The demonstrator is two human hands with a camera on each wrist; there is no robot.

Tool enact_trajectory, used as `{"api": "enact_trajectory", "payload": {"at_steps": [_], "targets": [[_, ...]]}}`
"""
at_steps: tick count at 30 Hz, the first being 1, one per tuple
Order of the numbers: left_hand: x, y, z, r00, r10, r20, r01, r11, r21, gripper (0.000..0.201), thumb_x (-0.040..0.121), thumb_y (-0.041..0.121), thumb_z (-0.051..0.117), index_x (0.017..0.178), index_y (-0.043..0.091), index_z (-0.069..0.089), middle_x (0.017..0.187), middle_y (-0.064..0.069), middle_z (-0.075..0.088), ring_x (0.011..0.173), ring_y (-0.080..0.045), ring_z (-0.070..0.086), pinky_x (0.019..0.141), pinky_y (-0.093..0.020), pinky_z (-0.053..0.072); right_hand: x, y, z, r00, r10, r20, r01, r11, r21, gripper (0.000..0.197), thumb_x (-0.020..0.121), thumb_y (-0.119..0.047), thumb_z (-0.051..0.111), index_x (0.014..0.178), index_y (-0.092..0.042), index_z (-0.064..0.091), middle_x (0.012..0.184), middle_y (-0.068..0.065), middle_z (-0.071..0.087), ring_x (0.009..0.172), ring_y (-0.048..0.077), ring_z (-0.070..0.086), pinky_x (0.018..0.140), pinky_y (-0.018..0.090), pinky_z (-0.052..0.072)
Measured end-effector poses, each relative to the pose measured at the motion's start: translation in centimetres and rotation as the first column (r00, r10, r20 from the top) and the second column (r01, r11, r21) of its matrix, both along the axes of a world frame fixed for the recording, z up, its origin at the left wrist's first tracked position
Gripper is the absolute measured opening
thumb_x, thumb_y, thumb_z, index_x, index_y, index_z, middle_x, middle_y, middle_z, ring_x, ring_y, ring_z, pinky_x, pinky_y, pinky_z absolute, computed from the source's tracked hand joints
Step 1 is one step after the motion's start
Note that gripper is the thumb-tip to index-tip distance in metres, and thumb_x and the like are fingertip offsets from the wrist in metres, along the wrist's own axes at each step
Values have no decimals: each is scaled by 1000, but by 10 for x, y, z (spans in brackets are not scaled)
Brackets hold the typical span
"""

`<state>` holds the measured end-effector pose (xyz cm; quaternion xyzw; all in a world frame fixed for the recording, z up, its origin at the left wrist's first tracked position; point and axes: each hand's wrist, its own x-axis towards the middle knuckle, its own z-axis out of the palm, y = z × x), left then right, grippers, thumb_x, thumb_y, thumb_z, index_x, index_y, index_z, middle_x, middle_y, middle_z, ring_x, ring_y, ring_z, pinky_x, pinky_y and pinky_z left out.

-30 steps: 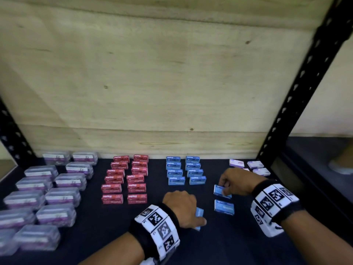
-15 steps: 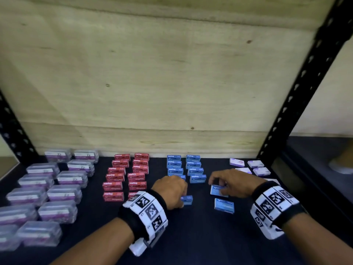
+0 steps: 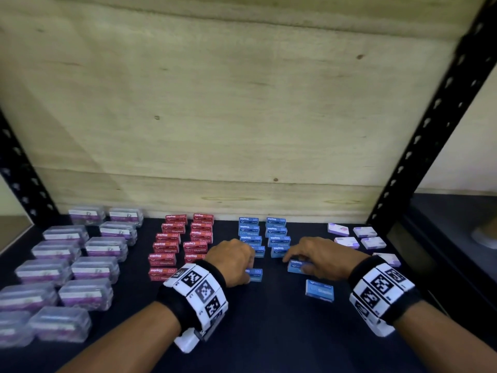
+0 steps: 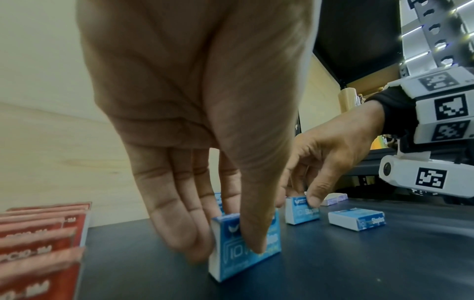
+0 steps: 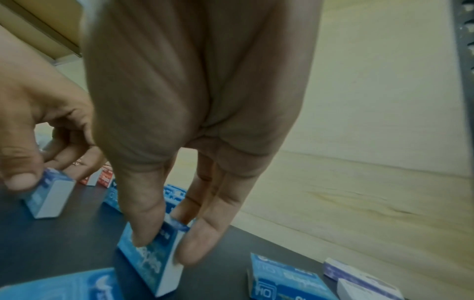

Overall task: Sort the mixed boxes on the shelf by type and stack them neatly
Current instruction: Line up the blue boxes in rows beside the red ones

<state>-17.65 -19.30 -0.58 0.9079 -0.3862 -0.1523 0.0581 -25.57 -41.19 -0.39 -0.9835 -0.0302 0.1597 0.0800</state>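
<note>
My left hand [image 3: 247, 268] pinches a small blue staples box [image 3: 255, 274] and stands it on edge on the dark shelf [image 3: 269, 332], just in front of the left blue row [image 3: 248, 232]. The left wrist view shows the thumb on the front of this box [image 4: 246, 251] and the fingers [image 4: 179, 233] behind it. My right hand [image 3: 295, 261] pinches a second blue box [image 3: 295, 267] in front of the right blue row [image 3: 277, 234]; the thumb and fingers hold that box [image 5: 151, 261] by its faces. A third blue box [image 3: 319, 290] lies flat by my right wrist.
Red staples boxes [image 3: 183, 243] stand in two rows left of the blue ones. Clear cases with purple labels [image 3: 80, 265] fill the left side. White-purple boxes [image 3: 360, 238] lie at the back right. Black posts [image 3: 430, 125] and a wooden back panel [image 3: 215, 103] bound the shelf.
My left hand has carried its blue box from the shelf's front up to the end of the left blue row. My right hand has shifted slightly left with its box.
</note>
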Motion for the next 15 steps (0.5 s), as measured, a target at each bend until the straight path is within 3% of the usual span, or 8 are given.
{"api": "enact_trajectory", "payload": {"at_steps": [3, 6, 9, 15], "targets": [[-1, 2, 3, 1000, 14, 17, -15, 999, 49, 22, 84, 30, 71, 102, 21, 62, 111, 0, 62, 98, -21, 60, 82, -35, 52, -1, 0, 0, 998, -60, 19, 60, 998, 2, 39, 88, -27, 65, 123, -36, 51, 100, -12, 51, 93, 14, 54, 84, 32, 48], [-4, 4, 4, 997, -2, 73, -8, 991, 136, 27, 88, 29, 65, 111, 18, 58, 114, -4, 61, 103, -25, 59, 81, -36, 49, -5, -4, 1, 986, -169, -5, 169, 982, -81, 28, 82, -37, 69, 104, -33, 52, 99, -8, 57, 91, 17, 59, 80, 33, 49], [-7, 2, 3, 991, -6, 134, -20, 982, 190, 27, 93, 25, 59, 117, 15, 54, 117, -6, 60, 108, -27, 59, 81, -36, 47, -7, -5, -1, 978, -209, -16, 205, 967, -151, 18, 82, -33, 67, 91, -31, 51, 95, -7, 58, 89, 18, 60, 73, 31, 46], [-7, -3, 2, 978, -18, 206, -26, 978, 208, 29, 96, 25, 54, 122, 14, 50, 120, -7, 59, 110, -27, 57, 82, -36, 44, -4, -3, -1, 977, -213, -3, 212, 973, -95, 12, 87, -31, 63, 89, -31, 51, 88, -10, 56, 85, 17, 58, 70, 28, 43]]}}
